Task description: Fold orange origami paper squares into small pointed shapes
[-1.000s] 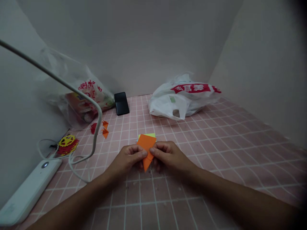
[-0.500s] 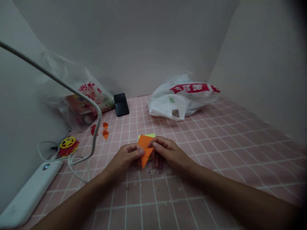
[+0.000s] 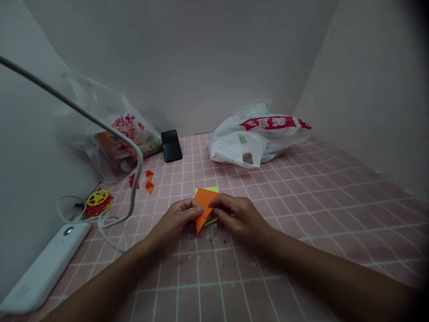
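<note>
An orange piece of folded paper [image 3: 205, 199] is held between my two hands, its narrow point toward me. My left hand [image 3: 179, 217] pinches its left edge between thumb and fingers. On the other side, my right hand [image 3: 236, 214] grips the right edge, thumb below the index finger. Beneath the orange paper lies a stack of yellow paper [image 3: 212, 189], mostly covered. Several small folded orange paper pieces [image 3: 149, 186] and a red folded paper piece [image 3: 134, 180] lie on the table to the left, beyond my left hand.
A black phone [image 3: 171, 146] lies at the back. A white plastic bag [image 3: 234, 147] sits right of it, a clear filled bag [image 3: 124, 143] to its left. A white device [image 3: 47, 268], a looping cable [image 3: 136, 156] and yellow and red cut-outs [image 3: 98, 200] occupy the left side.
My right hand's fingers have closed more tightly on the orange paper's right edge. My left hand keeps its pinch. The whole view has shifted slightly.
</note>
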### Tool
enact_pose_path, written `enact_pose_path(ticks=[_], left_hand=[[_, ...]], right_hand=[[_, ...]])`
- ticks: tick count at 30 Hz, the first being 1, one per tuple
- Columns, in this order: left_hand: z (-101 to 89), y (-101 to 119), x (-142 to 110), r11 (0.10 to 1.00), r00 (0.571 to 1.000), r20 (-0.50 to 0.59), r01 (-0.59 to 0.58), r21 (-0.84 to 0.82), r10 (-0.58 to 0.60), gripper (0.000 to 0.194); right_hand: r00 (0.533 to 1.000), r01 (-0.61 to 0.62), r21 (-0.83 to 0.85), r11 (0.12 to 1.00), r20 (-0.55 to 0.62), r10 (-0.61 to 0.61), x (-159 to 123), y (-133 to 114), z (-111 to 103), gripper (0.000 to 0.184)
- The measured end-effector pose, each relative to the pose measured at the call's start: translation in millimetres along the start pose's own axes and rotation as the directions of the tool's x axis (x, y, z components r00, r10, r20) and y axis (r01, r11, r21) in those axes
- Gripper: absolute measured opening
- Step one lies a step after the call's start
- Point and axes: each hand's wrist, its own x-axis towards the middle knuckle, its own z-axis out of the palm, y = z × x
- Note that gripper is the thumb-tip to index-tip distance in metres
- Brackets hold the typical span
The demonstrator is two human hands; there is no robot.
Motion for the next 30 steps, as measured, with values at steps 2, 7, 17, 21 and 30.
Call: enact_pose_path(ticks=[2, 7, 17, 21, 30], left_hand=[[-0.3, -0.1, 0.3, 1.0, 1.0, -0.006, -0.001, 0.012, 0.001, 0.03], [-4.6, -2.2, 3.2, 0.997, 1.0, 0.009, -0.02, 0.078, 0.02, 0.033], [-6.5, -0.8, 3.7, 0.997, 0.999, -0.02, -0.03, 0.073, 0.032, 0.031], [-5.8, -1.2, 4.0, 0.999, 0.999, -0.039, -0.021, 0.048, 0.023, 0.032], [-4.6, -1.4, 3.6, 0.983, 0.997, -0.017, -0.076, 0.169, 0.08, 0.03]], right_hand=[[1.0, -0.009, -0.005, 1.0, -0.021, 0.009, 0.1, -0.4, -0.7, 0.016], [0.993, -0.092, 0.085, 0.992, -0.064, 0.098, 1.6, -0.7, 0.0, 0.014], [0.912, -0.392, 0.574, 0.719, 0.14, 0.386, 5.9, 1.0, 7.0, 0.008], [0.909, -0.405, 0.57, 0.715, 0.169, 0.381, 6.8, -0.8, 4.9, 0.007], [0.873, -0.481, 0.581, 0.657, 0.251, 0.417, 5.1, -0.1, 4.3, 0.033]])
